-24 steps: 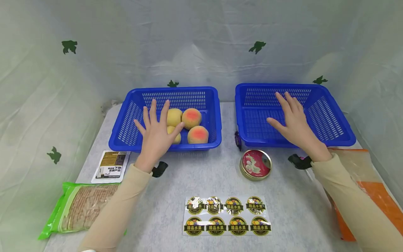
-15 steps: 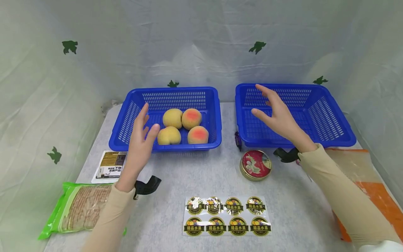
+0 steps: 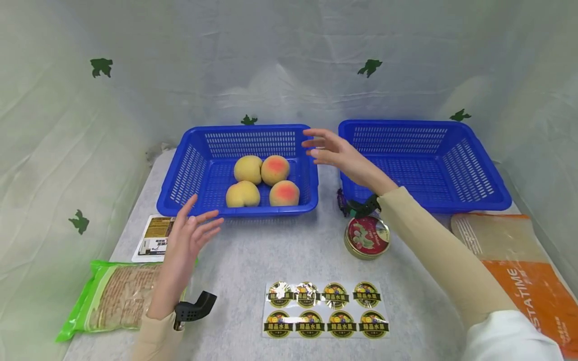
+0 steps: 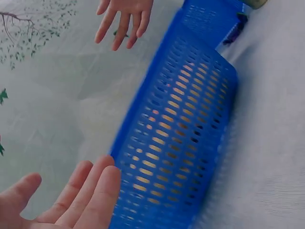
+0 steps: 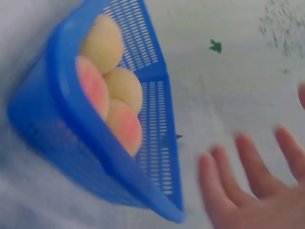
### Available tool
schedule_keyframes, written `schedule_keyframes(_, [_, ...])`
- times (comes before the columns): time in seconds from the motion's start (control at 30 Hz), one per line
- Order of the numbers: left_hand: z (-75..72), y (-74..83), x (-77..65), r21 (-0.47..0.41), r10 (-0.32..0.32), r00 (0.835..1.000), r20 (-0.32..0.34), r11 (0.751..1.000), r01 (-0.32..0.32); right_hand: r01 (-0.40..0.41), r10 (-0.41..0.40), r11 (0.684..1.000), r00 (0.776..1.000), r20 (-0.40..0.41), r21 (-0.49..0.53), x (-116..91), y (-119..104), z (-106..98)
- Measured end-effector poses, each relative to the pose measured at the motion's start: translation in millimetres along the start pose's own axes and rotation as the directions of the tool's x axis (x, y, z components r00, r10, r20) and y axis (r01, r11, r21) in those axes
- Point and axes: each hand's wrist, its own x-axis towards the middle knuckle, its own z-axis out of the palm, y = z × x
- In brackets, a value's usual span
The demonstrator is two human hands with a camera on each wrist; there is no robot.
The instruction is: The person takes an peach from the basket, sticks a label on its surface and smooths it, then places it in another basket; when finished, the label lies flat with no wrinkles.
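Gripping nothing with the right hand (image 3: 336,153): held over the gap between the baskets, with fingers apart and loosely bent, and with tips over the right end of the peach basket (image 3: 271,212) as seen from the head. Gripping nothing with the left hand (image 3: 191,233) either: held just before the same basket's near edge, with fingers slightly apart and relaxed. Hard to tell whether touching it.

To find the four peaches (image 3: 284,194), look left of the right fingertips and a little nearer, or right of the left fingertips and slightly beyond; bunched inside the basket, clear of both hands. For the other basket (image 3: 406,175), look to the right of the right fingers.

Could clip the peach basket's rim if dropping the right fingers too early, and so shove or tip it. Could set neighbours rolling if pushing fingers between peaches packed so close. Could dent or lose a peach if squeezing hard or pinching with tips alone. Could also knock the tin (image 3: 368,239), nearer than the right fingers and below the wrist camera (image 3: 366,205), or drag the sweet (image 3: 341,200) beside it, if lowering that wrist carelessly.
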Motion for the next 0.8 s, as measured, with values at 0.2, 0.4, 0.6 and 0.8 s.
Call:
schedule_keyframes(0.2, [-19.0,-37.8,0.8,-0.013,-0.043,0.998,0.044,0.999,0.044,-0.202,0.152,0.958,0.959,0.239,0.201,30.3,29.9,0.4])
schedule_keyframes(0.4, [5.4,-34.0,8.2,0.123,-0.197,0.970,-0.139,0.969,0.214,-0.272,0.204,0.946,0.923,0.328,0.177,51.3,37.2,8.4])
schedule_keyframes(0.6, [24.5,-48.8,16.4,0.091,-0.129,0.924,-0.359,0.981,0.173,-0.406,0.386,0.914,0.858,0.339,-0.014,67.3,36.0,21.8])
schedule_keyframes(0.8, [39.6,-60.7,27.4,0.092,-0.006,0.857,-0.515,0.994,0.063,-0.514,0.523,0.850,0.797,0.300,-0.116,75.5,41.4,35.8])
